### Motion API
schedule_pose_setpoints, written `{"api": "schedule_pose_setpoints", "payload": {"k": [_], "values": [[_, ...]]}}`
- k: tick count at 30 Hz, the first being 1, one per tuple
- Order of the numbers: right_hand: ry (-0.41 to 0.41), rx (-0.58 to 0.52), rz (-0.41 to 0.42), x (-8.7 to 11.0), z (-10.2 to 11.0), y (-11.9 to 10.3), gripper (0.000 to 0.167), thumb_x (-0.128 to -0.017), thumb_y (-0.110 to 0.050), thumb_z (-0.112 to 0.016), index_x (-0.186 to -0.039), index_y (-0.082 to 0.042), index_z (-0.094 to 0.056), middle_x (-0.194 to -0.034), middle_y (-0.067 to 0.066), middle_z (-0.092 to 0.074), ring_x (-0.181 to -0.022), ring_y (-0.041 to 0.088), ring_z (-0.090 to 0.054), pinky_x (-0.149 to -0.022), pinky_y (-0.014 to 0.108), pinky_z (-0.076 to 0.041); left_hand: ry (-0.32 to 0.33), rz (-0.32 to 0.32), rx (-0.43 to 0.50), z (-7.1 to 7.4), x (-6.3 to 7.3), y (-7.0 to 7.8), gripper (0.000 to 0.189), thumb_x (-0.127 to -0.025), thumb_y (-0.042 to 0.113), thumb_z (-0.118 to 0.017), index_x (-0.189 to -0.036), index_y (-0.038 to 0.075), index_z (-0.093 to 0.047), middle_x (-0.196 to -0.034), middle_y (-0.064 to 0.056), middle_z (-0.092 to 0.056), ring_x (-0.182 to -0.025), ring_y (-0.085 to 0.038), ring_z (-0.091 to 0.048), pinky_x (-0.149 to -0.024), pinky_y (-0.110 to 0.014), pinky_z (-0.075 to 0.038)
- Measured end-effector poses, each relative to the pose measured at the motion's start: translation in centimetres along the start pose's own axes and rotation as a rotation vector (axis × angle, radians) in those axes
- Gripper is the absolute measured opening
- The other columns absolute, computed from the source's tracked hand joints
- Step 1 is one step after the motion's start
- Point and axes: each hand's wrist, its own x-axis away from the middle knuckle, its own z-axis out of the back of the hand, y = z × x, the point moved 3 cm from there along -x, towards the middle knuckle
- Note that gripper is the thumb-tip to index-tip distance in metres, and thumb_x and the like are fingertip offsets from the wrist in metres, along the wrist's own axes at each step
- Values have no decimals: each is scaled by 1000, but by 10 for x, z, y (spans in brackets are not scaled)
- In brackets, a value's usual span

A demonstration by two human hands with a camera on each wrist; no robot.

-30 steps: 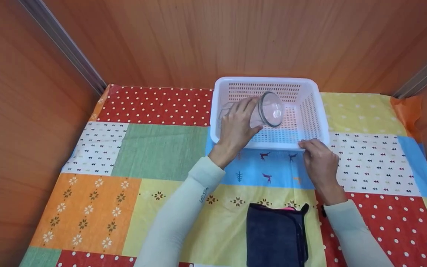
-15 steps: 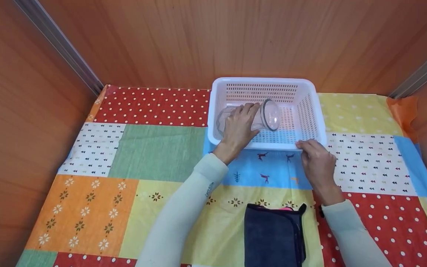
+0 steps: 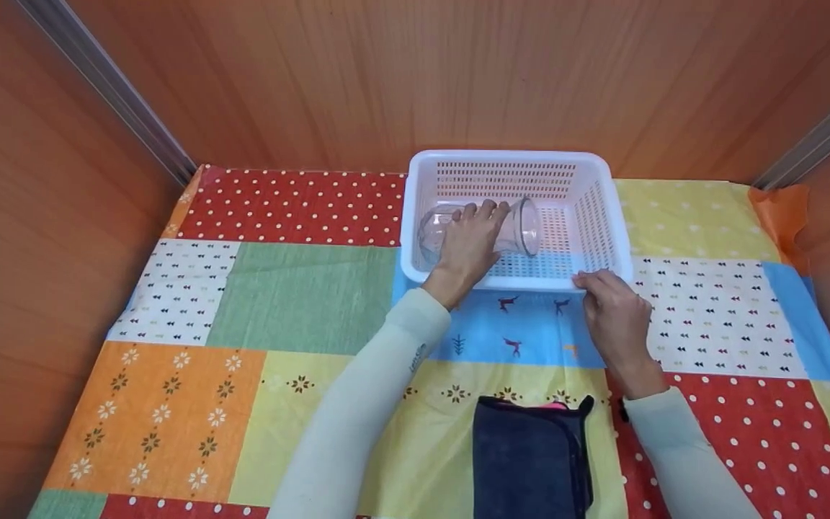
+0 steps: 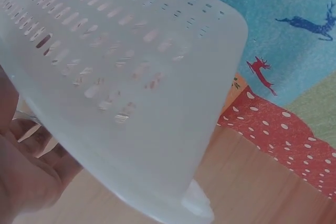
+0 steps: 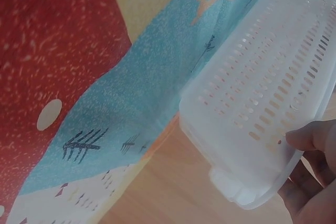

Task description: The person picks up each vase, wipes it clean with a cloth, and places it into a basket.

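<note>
A white plastic basket [image 3: 516,157] with slotted walls stands against the back panel. In it, on its side, is a clear glass vessel [image 3: 529,229], narrow at the waist, its flared mouth facing right. My left hand [image 3: 469,241] holds the vessel around the waist, with fingers over the top and thumb on the near side. At the basket's front right corner, my right hand [image 3: 618,313] pinches the rim; the right wrist view shows its thumb [image 5: 310,136] against the outer wall. The basket wall [image 4: 168,145] hides most of the vessel in the left wrist view.
A folded dark grey cloth [image 3: 527,461] with black edging lies in front, between the forearms. Under everything spreads a patchwork tablecloth [image 3: 307,295]. Wood-grain panels [image 3: 357,79] rise behind and on both sides.
My left hand has lowered the glass vessel into the basket, and it has turned from tilted to nearly level. My right hand stays on the rim.
</note>
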Motion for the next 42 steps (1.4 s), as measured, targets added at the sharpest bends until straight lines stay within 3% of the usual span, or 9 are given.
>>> {"api": "schedule_pose_setpoints", "payload": {"k": [7, 13, 19, 30, 38, 42], "values": [[-15, 2, -2, -1, 0, 0, 22, -91, 13, -69, -101, -2, -82, -99, 15, -78, -93, 37, -77, -66, 51, -61, -83, -49, -133, -8, -7, 4, 75, -94, 33, -82, -158, 21, -45, -152, -2, -56, -141, -25, -54, -118, -47, -44], [-9, 7, -4, -2, 1, 0, 23, -90, 14, -68, -101, -1, -82, -99, 15, -78, -92, 38, -77, -63, 49, -60, -95, -63, -224, -11, -13, 6, 84, -91, 47, -83, -160, 21, -43, -153, -1, -55, -141, -24, -53, -118, -45, -45], [14, 4, 6, -1, 1, 0, 24, -90, 15, -67, -98, -2, -82, -99, 13, -79, -91, 36, -77, -59, 49, -58, -110, -95, -306, -15, -16, 12, 80, -92, 49, -80, -158, 19, -47, -149, 0, -57, -139, -23, -54, -116, -43, -47], [1, -6, -3, 0, 0, 0, 21, -93, 12, -69, -99, -2, -82, -100, 14, -79, -94, 36, -77, -62, 48, -61, -171, -123, -376, -26, -23, 23, 74, -94, 50, -78, -155, 20, -50, -148, 0, -61, -140, -21, -54, -118, -40, -44], [-19, -6, -23, 0, 0, -1, 17, -94, 9, -72, -102, -2, -81, -104, 14, -79, -100, 37, -77, -72, 49, -63, -221, -116, -386, -31, -28, 27, 66, -95, 50, -77, -149, 20, -57, -144, 1, -64, -138, -20, -55, -120, -38, -42], [-20, -2, -25, 0, 1, -1, 16, -94, 8, -72, -103, -2, -81, -104, 14, -79, -101, 37, -76, -75, 51, -64, -225, -107, -343, -32, -28, 28, 65, -96, 49, -75, -151, 21, -54, -149, 1, -61, -141, -21, -53, -122, -39, -39]]}}
